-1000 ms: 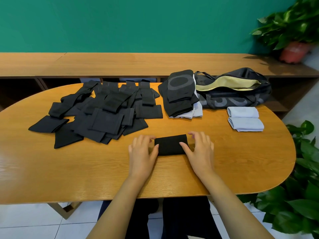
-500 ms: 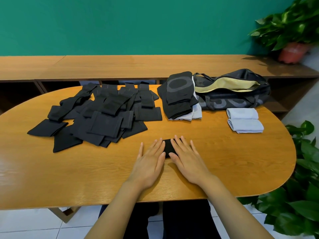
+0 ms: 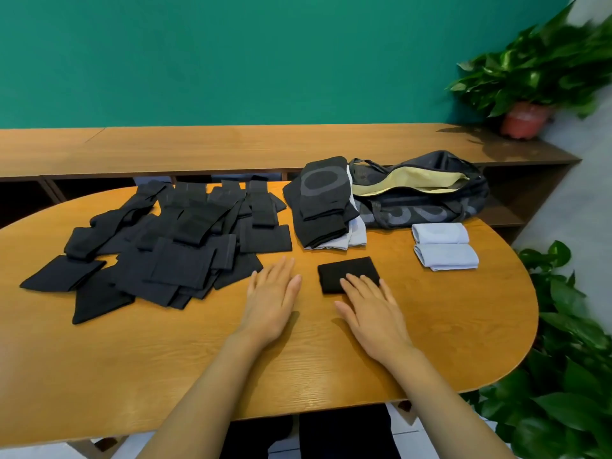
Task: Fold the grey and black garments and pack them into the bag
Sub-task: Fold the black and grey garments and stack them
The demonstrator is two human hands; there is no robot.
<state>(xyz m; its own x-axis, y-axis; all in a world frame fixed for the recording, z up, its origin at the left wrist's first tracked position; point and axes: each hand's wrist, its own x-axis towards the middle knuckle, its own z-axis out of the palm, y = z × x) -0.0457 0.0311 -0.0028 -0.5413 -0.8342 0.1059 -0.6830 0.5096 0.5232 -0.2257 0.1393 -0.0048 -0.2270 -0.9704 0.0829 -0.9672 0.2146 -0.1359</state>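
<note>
While left fingers lie flat (straight, together), right fingers press the black garment.

Gap between black pile and stack (narrow)

Oval wooden table, long wooden bench, teal wall, potted plant, leafy plant

One bag, two pale folded garments, two plants
</note>
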